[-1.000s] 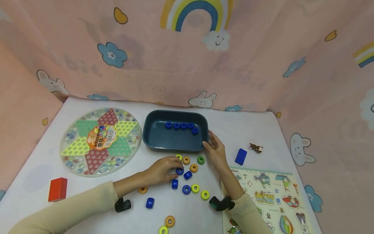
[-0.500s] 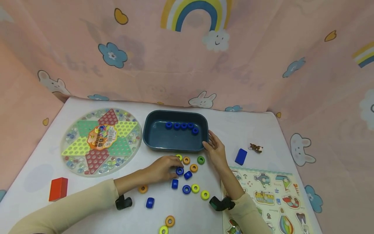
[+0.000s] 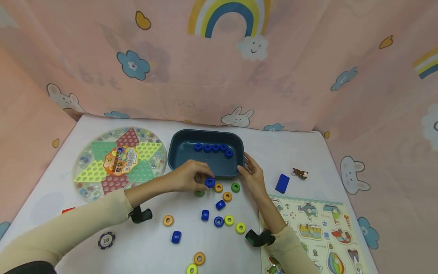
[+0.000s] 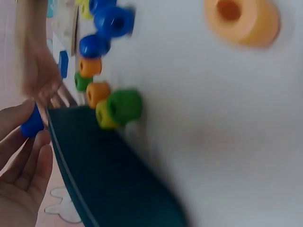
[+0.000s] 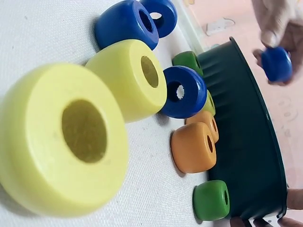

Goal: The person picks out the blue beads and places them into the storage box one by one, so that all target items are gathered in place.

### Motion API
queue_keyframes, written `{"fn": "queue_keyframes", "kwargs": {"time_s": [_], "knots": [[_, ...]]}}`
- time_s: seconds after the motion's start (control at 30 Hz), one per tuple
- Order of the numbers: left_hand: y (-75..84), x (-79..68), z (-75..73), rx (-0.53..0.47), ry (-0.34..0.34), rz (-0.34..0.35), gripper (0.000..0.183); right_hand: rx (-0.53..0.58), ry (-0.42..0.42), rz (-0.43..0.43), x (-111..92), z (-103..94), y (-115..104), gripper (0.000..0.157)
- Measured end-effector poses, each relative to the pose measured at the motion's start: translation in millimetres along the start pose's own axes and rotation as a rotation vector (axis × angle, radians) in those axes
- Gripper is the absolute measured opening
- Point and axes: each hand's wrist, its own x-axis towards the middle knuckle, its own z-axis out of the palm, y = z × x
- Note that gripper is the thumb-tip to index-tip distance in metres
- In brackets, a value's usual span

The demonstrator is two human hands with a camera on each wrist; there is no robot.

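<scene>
My left hand point(image 3: 189, 176) pinches a blue bead point(image 3: 210, 183) between thumb and fingers, raised at the near side of the dark teal tray point(image 3: 183, 156). In the left wrist view that bead point(image 4: 32, 123) is at the fingertips, beside the tray's rim. My right hand point(image 3: 254, 179) holds the tray's right end, thumb at the near corner and fingers along the outer wall. Several blue beads point(image 3: 207, 148) lie inside the tray. In front of it are loose beads: orange point(image 3: 227, 196), green point(image 3: 235, 187), yellow point(image 3: 240, 228) and blue point(image 3: 218, 222).
Left of the tray lies a round Chinese checkers board point(image 3: 119, 163). A picture puzzle board point(image 3: 309, 228) is under the right forearm. Beyond it are a blue block point(image 3: 282, 183) and a small brown figure point(image 3: 299, 173). A chip marked 10 point(image 3: 107, 240) lies near the left sleeve.
My left hand has lifted the blue bead from among the loose ones and moved it away from me, up to the tray's near rim. The right hand stays at the tray.
</scene>
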Motion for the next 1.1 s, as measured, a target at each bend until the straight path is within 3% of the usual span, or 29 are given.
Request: {"fn": "queue_keyframes", "kwargs": {"time_s": [0.27,0.5,0.7,0.87,1.1], "knots": [[-23.9,34.2,-26.3,0.045,0.009,-0.029,0.031,0.028,-0.003,-0.008,-0.9,-1.7,5.0,0.056],[-42.8,69.7,-35.8,0.063,-0.041,-0.042,0.033,0.018,0.004,0.013,0.4,-2.1,5.6,0.055],[-53.8,96.1,-32.6,0.157,-0.137,-0.064,0.032,0.029,-0.013,-0.003,1.7,1.3,4.5,0.056],[-59.8,116.0,-25.0,0.226,-0.215,-0.039,0.031,0.017,-0.002,-0.011,2.4,1.7,4.3,0.055],[-54.6,130.3,-17.2,0.258,-0.295,0.0,0.031,0.027,-0.001,-0.03,3.2,-0.4,5.6,0.055]]}}
